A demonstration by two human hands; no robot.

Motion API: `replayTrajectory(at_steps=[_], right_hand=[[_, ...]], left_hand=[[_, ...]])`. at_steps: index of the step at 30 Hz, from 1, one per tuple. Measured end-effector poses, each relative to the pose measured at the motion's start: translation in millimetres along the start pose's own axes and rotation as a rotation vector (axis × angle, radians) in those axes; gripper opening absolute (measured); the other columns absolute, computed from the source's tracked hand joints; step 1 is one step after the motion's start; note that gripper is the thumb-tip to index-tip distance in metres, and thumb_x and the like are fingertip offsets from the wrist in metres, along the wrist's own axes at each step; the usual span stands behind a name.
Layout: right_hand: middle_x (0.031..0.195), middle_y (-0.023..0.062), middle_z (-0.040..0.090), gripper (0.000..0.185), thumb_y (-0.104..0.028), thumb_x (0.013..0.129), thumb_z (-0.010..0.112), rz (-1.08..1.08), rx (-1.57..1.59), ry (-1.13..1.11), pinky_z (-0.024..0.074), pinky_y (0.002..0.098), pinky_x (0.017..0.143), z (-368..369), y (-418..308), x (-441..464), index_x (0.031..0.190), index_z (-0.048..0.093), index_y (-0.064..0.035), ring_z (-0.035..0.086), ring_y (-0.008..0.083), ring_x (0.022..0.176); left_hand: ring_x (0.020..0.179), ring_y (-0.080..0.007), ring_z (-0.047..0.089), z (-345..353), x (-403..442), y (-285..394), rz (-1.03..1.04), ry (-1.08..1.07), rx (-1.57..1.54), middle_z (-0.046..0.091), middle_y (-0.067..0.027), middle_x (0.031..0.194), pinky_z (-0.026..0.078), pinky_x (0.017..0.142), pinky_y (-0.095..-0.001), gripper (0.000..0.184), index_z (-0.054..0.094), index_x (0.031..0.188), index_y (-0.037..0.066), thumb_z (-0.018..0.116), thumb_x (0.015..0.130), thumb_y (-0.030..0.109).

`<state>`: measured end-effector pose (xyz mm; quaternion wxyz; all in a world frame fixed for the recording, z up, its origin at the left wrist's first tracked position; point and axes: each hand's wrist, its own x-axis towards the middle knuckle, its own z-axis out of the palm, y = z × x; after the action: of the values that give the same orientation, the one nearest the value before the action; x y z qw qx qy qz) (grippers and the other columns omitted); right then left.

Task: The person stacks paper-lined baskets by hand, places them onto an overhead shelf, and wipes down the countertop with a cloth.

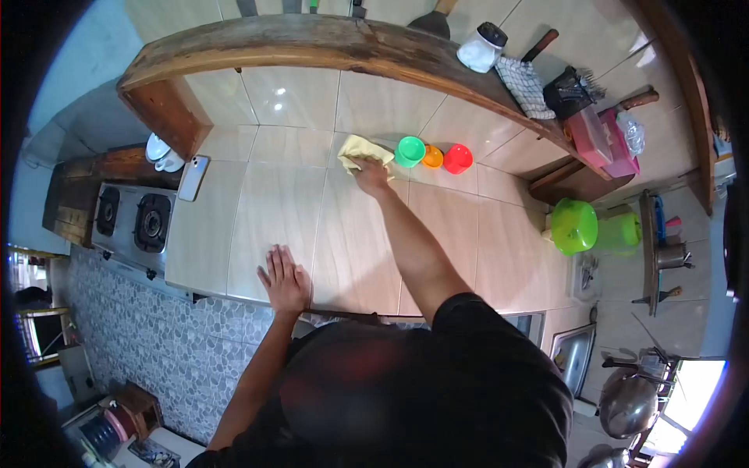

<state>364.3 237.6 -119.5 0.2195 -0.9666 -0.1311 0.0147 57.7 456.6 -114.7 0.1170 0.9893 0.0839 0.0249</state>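
My right hand [370,173] reaches to the back of the tiled counter and grips a yellow cloth [359,148], which lies bunched against the tiles near the wall. Part of the fingers is hidden by the cloth's folds. Just right of the cloth stand a green cup [409,151], a smaller orange cup [432,157] and a red cup [458,158] in a row. My left hand [284,279] lies flat near the counter's front edge, fingers spread, holding nothing.
A phone [193,179] lies at the counter's left end, beside a gas stove [136,222]. Above the counter's back runs a wooden shelf [312,43] with kitchen tools. A lime-green container [574,227] stands at the right, near the sink [573,359].
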Motion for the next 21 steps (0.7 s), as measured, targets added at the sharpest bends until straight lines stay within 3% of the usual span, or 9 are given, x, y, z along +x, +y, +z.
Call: replayTrajectory(at_steps=[5,10,16,18,21], right_hand=[[0.130,0.0115,0.063,0.042,-0.037,0.093,0.059,-0.070,0.133,-0.128,0.0440,0.0399,0.103,-7,13,-29,0.131,0.063,-0.0188,0.055,0.0296,0.124],[0.130,0.0104,0.063,0.045,-0.039,0.091,0.061,0.011,0.182,-0.220,0.0450,0.0365,0.103,-8,6,-104,0.131,0.062,-0.0195,0.060,0.0289,0.118],[0.125,0.0092,0.065,0.042,-0.038,0.089,0.063,-0.182,0.289,-0.254,0.0485,0.0386,0.098,3,1,-231,0.128,0.065,-0.0228,0.063,0.0292,0.112],[0.122,0.0090,0.066,0.040,-0.038,0.088,0.062,-0.037,0.231,-0.343,0.0498,0.0400,0.096,-3,-14,-278,0.124,0.067,-0.0203,0.065,0.0299,0.107],[0.119,0.0140,0.067,0.041,-0.041,0.090,0.058,-0.008,0.220,-0.434,0.0505,0.0416,0.093,4,-30,-344,0.125,0.066,-0.0207,0.067,0.0319,0.100]], left_hand=[[0.150,-0.0340,0.017,-1,0,10,-0.057,0.010,0.077,0.020,-0.0135,0.163,0.008,0.118,-0.0617,0.064,0.021,0.157,0.009,0.034,0.100,0.036],[0.150,-0.0333,0.018,-2,-3,9,-0.003,0.061,0.060,0.021,-0.0139,0.162,0.007,0.117,-0.0625,0.064,0.022,0.156,0.008,0.033,0.099,0.035],[0.151,-0.0332,0.015,8,-6,-4,0.041,0.042,0.087,0.020,-0.0150,0.163,0.007,0.117,-0.0623,0.065,0.020,0.156,0.007,0.033,0.100,0.036],[0.151,-0.0336,0.015,8,-7,-8,0.060,0.022,0.041,0.019,-0.0154,0.163,0.007,0.117,-0.0621,0.065,0.020,0.156,0.007,0.036,0.100,0.036],[0.150,-0.0340,0.016,10,-3,-10,0.075,0.041,0.046,0.020,-0.0156,0.162,0.009,0.117,-0.0607,0.065,0.021,0.156,0.007,0.037,0.100,0.035]])
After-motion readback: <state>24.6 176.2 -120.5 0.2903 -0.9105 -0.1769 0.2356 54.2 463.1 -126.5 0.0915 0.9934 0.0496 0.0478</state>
